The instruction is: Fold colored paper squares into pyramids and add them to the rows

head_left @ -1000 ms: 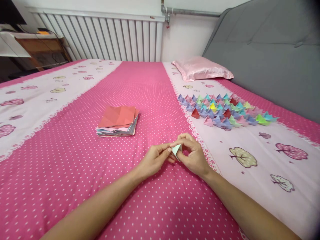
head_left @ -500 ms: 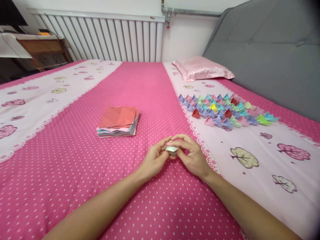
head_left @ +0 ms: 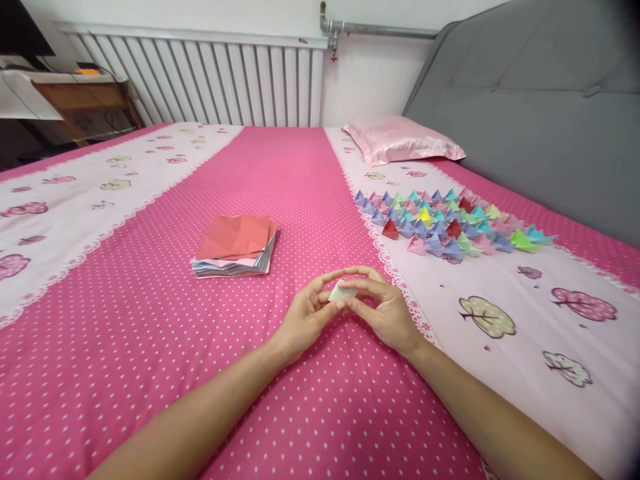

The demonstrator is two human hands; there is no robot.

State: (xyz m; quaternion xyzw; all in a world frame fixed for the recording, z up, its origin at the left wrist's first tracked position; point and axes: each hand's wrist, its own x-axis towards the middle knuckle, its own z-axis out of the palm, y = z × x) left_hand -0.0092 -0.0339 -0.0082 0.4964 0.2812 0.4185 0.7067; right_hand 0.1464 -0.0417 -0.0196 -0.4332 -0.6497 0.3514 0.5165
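A small pale green folded paper is pinched between my two hands, above the pink dotted bedspread. My left hand grips its left side, thumb in front and fingers curled behind. From the right, my right hand holds it between thumb and fingers. Part of the paper is covered by fingers. To the left of my hands lies a stack of creased square papers, red on top. Rows of small folded paper boats in many colours stand to the right.
A pink pillow lies at the far right, beside a grey padded headboard. Behind the bed are a white radiator and a metal pipe. At the far left stands a wooden desk with a dark screen.
The pale green paper has been turned from a flared, opened shape to a flat, tilted one. My left thumb has shifted toward my right thumb along its lower edge.
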